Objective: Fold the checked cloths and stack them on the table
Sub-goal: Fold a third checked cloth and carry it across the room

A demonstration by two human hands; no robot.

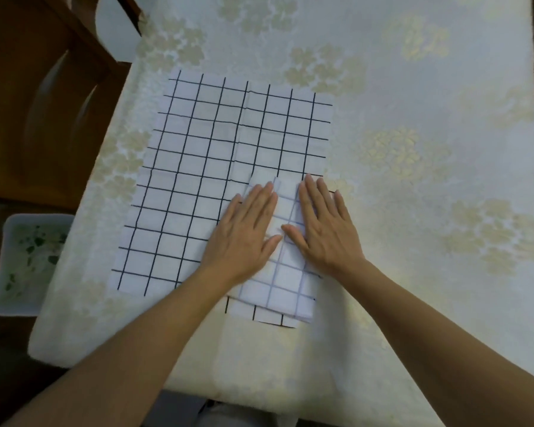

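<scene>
Item 1. Desk [413,149]: covered with a cream cloth bearing pale gold flower clusters; its near-left corner is rounded.

Item 2. Spread checked cloth [213,155]: white with a black grid, lying flat and open on the left-centre of the desk, slightly askew to the desk's edge. A lengthwise crease runs down its middle.

Item 3. Folded checked cloth [285,272]: a narrow, layered oblong with fainter, greyish grid lines. It rests on the near-right corner of the spread checked cloth, whose black-lined edge peeps out just beyond its near end (whether it is a separate piece or a turned-over part of the same cloth cannot be told).

Item 4. Left hand [244,229]: palm down, fingers straight and together, gripping nothing. It lies flat across the left edge of the folded checked cloth and partly on the spread checked cloth.

Item 5. Right hand [324,229]: likewise flat and released, fingers straight, pressing on the right side of the folded checked cloth. The two thumbs point toward each other and nearly meet over its middle.

Item 6. Wooden chair [43,103]: dark brown, standing at the desk's left side.

Item 7. White tub [28,260]: on the floor near the desk's near-left corner, with pale contents flecked with green
</scene>
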